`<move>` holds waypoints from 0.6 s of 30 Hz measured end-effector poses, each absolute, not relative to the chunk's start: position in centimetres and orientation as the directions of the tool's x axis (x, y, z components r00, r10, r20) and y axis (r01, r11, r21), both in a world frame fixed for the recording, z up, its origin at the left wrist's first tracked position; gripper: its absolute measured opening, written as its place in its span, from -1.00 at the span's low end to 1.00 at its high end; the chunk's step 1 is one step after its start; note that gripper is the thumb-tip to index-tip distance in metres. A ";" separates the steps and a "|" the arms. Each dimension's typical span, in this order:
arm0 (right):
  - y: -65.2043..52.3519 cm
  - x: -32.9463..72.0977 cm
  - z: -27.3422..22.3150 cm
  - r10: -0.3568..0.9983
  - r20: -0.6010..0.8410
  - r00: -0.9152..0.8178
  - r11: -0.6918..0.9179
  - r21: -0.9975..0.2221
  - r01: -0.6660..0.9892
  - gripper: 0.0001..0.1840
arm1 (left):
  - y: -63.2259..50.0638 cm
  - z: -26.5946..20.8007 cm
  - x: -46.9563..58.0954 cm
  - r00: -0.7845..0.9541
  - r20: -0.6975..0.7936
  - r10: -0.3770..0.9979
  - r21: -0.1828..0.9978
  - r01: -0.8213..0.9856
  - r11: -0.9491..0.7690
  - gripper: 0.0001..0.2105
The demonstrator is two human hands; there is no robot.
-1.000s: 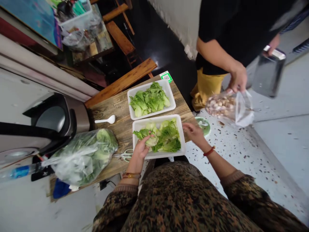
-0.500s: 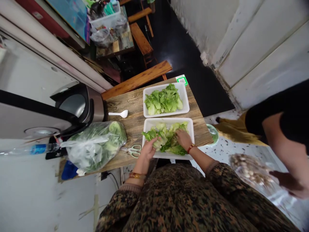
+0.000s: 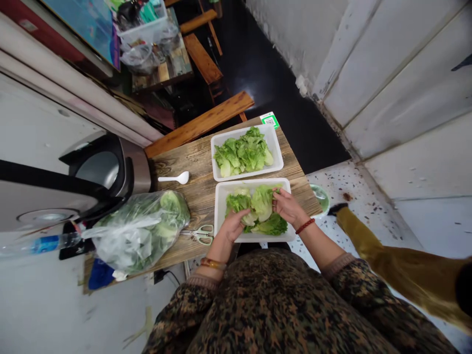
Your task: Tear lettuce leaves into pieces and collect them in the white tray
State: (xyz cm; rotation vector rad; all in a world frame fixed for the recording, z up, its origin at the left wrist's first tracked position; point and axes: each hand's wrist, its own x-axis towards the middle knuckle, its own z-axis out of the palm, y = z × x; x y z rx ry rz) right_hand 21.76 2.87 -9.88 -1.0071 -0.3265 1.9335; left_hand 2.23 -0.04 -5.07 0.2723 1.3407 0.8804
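Note:
Both my hands are over the nearer white tray [image 3: 220, 196], which holds loose green lettuce. My right hand [image 3: 289, 207] grips a pale lettuce leaf [image 3: 262, 200] by its edge, thumb and fingers pinched. My left hand [image 3: 233, 225] is closed on more lettuce [image 3: 238, 202] at the tray's left side; its fingertips are partly hidden among the leaves. Darker green leaves [image 3: 271, 225] lie in the tray below. Behind it stands a second white tray [image 3: 278, 147] heaped with lettuce pieces [image 3: 243, 152].
Left on the wooden table [image 3: 201, 196] are a white spoon [image 3: 180, 178], scissors [image 3: 203, 235] and a plastic bag of greens [image 3: 142, 231]. A rice-cooker-like appliance [image 3: 136, 164] stands behind. A bench [image 3: 206, 120] lies beyond. At right, another person's leg [image 3: 383, 255] is near a green bowl [image 3: 320, 197].
My right hand has risen from the leaves, lifting a pale lettuce leaf. My left hand stays at the tray's left side. The other person's arm and the bag on the floor have left view.

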 end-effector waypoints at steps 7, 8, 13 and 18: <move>2.5 20.7 -8.6 0.878 -0.474 -0.066 -0.444 -0.756 -0.481 -0.63 | -0.1 -4.5 3.1 0.033 -0.696 0.717 0.668 -0.337 0.663 -0.48; 2.3 20.3 -8.0 0.895 -0.441 -0.059 -0.419 -0.791 -0.445 -0.63 | -0.2 -4.5 3.3 0.041 -0.693 0.720 0.670 -0.333 0.664 -0.48; 1.8 19.1 -4.6 0.903 -0.360 -0.233 -0.428 -0.724 -0.541 -0.54 | -0.3 -4.5 4.3 0.081 -0.683 0.726 0.665 -0.341 0.664 -0.57; 2.3 20.9 -4.2 0.885 -0.371 -0.283 -0.462 -0.618 -0.636 -0.49 | -0.1 -3.9 3.9 0.053 -0.702 0.710 0.645 -0.375 0.666 -0.60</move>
